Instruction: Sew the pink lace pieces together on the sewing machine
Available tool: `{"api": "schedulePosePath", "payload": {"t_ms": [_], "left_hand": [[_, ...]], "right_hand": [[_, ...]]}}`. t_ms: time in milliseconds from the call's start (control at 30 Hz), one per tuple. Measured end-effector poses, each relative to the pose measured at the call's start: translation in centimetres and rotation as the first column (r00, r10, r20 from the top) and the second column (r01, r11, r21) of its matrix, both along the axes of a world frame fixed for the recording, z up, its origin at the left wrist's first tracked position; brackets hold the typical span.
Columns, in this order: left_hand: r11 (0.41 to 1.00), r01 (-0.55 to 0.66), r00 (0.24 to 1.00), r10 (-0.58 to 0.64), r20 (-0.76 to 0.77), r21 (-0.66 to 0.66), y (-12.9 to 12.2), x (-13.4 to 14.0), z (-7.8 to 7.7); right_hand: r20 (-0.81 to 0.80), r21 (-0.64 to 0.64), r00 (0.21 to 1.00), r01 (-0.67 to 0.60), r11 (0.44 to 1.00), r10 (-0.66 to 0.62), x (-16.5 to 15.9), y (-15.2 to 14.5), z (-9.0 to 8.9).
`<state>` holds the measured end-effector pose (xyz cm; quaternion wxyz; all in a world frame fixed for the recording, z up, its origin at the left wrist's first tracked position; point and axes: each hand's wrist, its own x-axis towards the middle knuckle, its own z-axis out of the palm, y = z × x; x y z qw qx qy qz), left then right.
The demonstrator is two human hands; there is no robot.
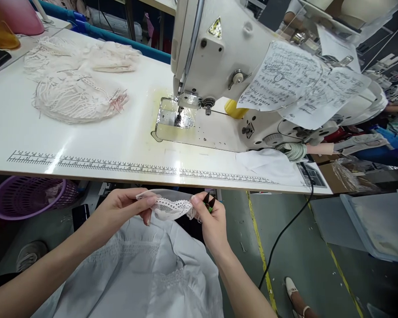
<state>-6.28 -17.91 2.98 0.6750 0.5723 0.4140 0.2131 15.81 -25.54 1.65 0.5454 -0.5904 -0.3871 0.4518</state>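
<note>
Beside the table (126, 145), left hand (126, 206) and right hand (215, 223) pinch white lace (172, 206).

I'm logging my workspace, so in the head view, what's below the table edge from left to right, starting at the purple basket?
Purple basket, left hand, white lace, right hand, black cable, plastic bin.

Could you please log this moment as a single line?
left hand: pinches white lace; right hand: pinches lace's other end, black-tipped tool in grip; lace: between hands; sewing machine: on table
</note>
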Motion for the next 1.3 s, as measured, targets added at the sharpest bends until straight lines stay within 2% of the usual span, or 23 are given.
{"api": "schedulePosePath", "payload": {"t_ms": [367, 600, 933, 1300], "left_hand": [[0.998, -0.034, 0.999, 0.032, 0.024, 0.06, -0.1, 0.1, 0.2], [0.998, -0.009, 1.0, 0.01, 0.013, -0.058, -0.1, 0.7, -0.2], [0.999, 0.018, 0.997, -0.021, -0.079, -0.037, 0.1, 1.1, -0.5], [0.998, 0.013, 0.999, -0.016, -0.045, -0.066, -0.2, 1.8, -0.8]], "right_hand": [[0.001, 0.012, 1.0, 0.012, 1.0, -0.012, -0.2, 0.1, 0.3], [-0.014, 0.009, 0.999, -0.04, 0.999, 0.04, -0.6, 0.2, 0.8], [-0.038, 0.037, 0.996, -0.075, 0.997, 0.076, -1.0, 0.5, 0.5], [-0.029, 0.065, 0.995, -0.096, 0.993, 0.099, -1.4, 1.0, 0.6]]}}
